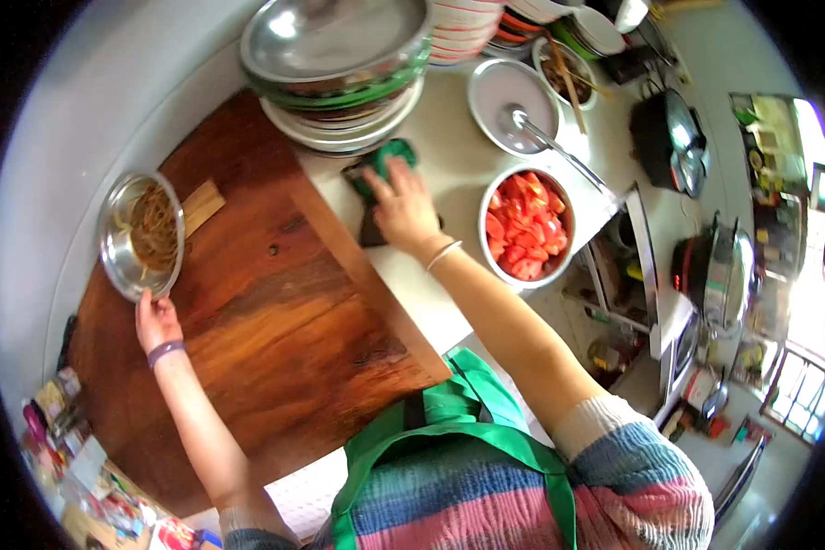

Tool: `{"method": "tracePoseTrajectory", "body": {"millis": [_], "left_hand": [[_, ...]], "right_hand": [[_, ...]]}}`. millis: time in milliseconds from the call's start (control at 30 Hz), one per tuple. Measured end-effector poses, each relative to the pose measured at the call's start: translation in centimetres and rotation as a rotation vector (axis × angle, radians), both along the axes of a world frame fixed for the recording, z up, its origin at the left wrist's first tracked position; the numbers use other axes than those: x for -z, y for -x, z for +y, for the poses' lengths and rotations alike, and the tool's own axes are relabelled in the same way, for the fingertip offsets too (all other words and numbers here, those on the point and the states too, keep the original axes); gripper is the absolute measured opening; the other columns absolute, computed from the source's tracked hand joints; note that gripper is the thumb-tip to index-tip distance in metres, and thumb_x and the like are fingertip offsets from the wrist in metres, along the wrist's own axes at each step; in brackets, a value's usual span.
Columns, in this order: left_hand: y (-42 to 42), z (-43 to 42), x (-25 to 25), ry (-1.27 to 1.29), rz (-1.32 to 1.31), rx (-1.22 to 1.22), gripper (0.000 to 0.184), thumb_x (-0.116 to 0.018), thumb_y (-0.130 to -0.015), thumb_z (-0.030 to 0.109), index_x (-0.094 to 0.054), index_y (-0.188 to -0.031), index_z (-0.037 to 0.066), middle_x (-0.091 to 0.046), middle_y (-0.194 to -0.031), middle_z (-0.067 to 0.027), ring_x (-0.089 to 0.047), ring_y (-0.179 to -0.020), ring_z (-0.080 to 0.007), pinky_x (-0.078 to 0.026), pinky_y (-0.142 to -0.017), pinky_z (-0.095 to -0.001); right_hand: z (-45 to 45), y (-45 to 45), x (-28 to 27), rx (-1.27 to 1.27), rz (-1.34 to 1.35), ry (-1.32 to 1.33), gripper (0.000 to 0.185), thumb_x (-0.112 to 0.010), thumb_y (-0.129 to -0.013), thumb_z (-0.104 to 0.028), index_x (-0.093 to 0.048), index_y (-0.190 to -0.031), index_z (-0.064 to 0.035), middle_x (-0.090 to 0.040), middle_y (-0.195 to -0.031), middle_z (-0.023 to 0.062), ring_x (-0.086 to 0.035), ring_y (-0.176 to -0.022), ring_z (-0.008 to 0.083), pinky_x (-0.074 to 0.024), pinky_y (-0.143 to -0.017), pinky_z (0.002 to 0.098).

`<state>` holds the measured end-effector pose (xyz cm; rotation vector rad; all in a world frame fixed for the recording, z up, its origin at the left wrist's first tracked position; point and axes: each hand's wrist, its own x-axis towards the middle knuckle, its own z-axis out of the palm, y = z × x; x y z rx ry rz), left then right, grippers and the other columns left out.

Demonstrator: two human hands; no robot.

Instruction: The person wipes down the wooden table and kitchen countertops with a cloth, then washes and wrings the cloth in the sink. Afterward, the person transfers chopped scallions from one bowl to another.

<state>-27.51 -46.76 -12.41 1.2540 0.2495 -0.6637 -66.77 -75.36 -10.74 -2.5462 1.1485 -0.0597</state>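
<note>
At the left edge of the wooden board (247, 293), my left hand (158, 321) grips the near rim of a steel bowl (117, 240) that holds brown shredded food (156, 229). My right hand (403, 209) reaches over the pale counter with its fingers spread. Its fingertips lie at a dark green cloth-like item (390, 160), blurred by motion; whether they press on it is unclear. A black object beneath the hand is mostly hidden. To the right of that hand stands a bowl of cut tomatoes (527, 225).
A stack of plates and steel bowls (339, 55) rises behind my right hand. Beyond the tomatoes are a pale bowl with a ladle (513, 105) and a bowl with chopsticks (566, 73). A small wooden piece (202, 205) lies beside the steel bowl. Black pots (669, 137) stand far right.
</note>
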Motion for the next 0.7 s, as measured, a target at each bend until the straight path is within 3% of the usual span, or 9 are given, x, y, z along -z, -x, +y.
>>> {"method": "tracePoseTrajectory", "body": {"millis": [33, 133, 200, 300, 433, 533, 600, 633, 700], "left_hand": [[1.4, -0.4, -0.9, -0.007, -0.001, -0.015, 0.026, -0.063, -0.087, 0.015, -0.056, -0.105, -0.001, -0.06, -0.098, -0.0097, -0.057, -0.082, -0.0171, -0.048, -0.06, -0.0213], [5.3, -1.4, -4.2, -0.029, -0.005, 0.023, 0.059, -0.062, -0.086, 0.038, -0.045, -0.119, -0.009, -0.05, -0.12, -0.0151, -0.052, -0.108, -0.0209, -0.049, -0.08, -0.0235], [7.9, -1.7, -5.8, -0.066, 0.081, -0.069, 0.062, -0.062, -0.085, 0.042, -0.044, -0.117, -0.009, -0.053, -0.117, -0.0167, -0.055, -0.104, -0.0219, -0.05, -0.079, -0.0244], [12.0, -1.6, -4.7, -0.127, 0.013, 0.101, 0.036, -0.059, -0.088, 0.03, -0.052, -0.103, -0.002, -0.062, -0.1, -0.016, -0.062, -0.083, -0.0217, -0.051, -0.07, -0.0263], [23.8, -9.0, -8.3, -0.144, 0.003, 0.556, 0.019, -0.058, -0.087, 0.017, -0.057, -0.1, 0.002, -0.064, -0.096, -0.014, -0.064, -0.073, -0.0199, -0.05, -0.059, -0.0272], [31.9, -13.9, -7.0, -0.036, 0.113, 0.938, 0.025, -0.053, -0.091, 0.012, -0.052, -0.112, -0.003, -0.062, -0.101, -0.0177, -0.064, -0.083, -0.0221, -0.055, -0.07, -0.0301], [36.9, -17.0, -5.9, -0.029, 0.151, 1.116, 0.047, -0.053, -0.09, 0.007, -0.035, -0.132, -0.003, -0.051, -0.119, -0.0217, -0.061, -0.095, -0.0266, -0.055, -0.079, -0.0335], [39.4, -18.3, -5.3, -0.031, 0.182, 1.147, 0.055, -0.052, -0.089, 0.004, -0.026, -0.137, -0.003, -0.05, -0.12, -0.0217, -0.06, -0.095, -0.0257, -0.054, -0.079, -0.0352], [42.8, -20.6, -4.0, -0.006, 0.255, 1.217, 0.052, -0.052, -0.088, 0.002, -0.028, -0.134, 0.002, -0.051, -0.117, -0.0164, -0.059, -0.093, -0.0226, -0.054, -0.076, -0.0348]], "right_hand": [[1.2, 0.8, -0.5, -0.07, -0.006, -0.055, 0.06, -0.056, -0.081, -0.016, -0.038, -0.138, -0.0191, -0.024, -0.147, 0.0159, -0.023, -0.136, 0.0311, -0.0162, -0.112, 0.0468], [7.2, 7.0, -0.5, -0.138, -0.132, -0.04, 0.054, -0.056, -0.073, -0.011, -0.051, -0.126, -0.0157, -0.032, -0.143, 0.0168, -0.028, -0.134, 0.0325, -0.0272, -0.107, 0.0486], [10.7, 12.0, -1.5, -0.161, -0.089, -0.106, 0.053, -0.054, -0.073, -0.009, -0.051, -0.126, -0.0169, -0.035, -0.141, 0.0151, -0.032, -0.132, 0.0318, -0.0304, -0.105, 0.0473], [13.9, 19.0, -2.6, -0.169, -0.103, -0.06, 0.045, -0.057, -0.071, -0.011, -0.06, -0.115, -0.0164, -0.045, -0.132, 0.0114, -0.043, -0.121, 0.0283, -0.038, -0.095, 0.0441], [15.2, 26.3, -3.7, 0.112, -0.087, -0.053, 0.026, -0.061, -0.064, -0.008, -0.068, -0.089, -0.0128, -0.056, -0.115, 0.0081, -0.05, -0.102, 0.0299, -0.0428, -0.089, 0.04], [15.9, 32.5, -1.9, 0.497, -0.012, -0.053, 0.022, -0.056, -0.067, -0.002, -0.067, -0.084, -0.0106, -0.059, -0.102, 0.0131, -0.056, -0.092, 0.0338, -0.0469, -0.081, 0.0412], [15.3, 36.0, -2.2, 0.691, -0.07, -0.149, 0.026, -0.051, -0.071, 0.002, -0.065, -0.091, -0.0081, -0.057, -0.098, 0.0159, -0.056, -0.093, 0.036, -0.0467, -0.082, 0.0408], [14.9, 37.2, -2.4, 0.753, -0.132, -0.155, 0.029, -0.05, -0.072, 0.003, -0.064, -0.094, -0.0079, -0.057, -0.098, 0.016, -0.056, -0.093, 0.0357, -0.0462, -0.083, 0.0405], [13.2, 38.9, -3.0, 0.84, -0.265, -0.131, 0.034, -0.047, -0.072, 0.006, -0.062, -0.1, -0.0077, -0.057, -0.099, 0.0162, -0.056, -0.095, 0.0349, -0.0452, -0.086, 0.0397]]}}
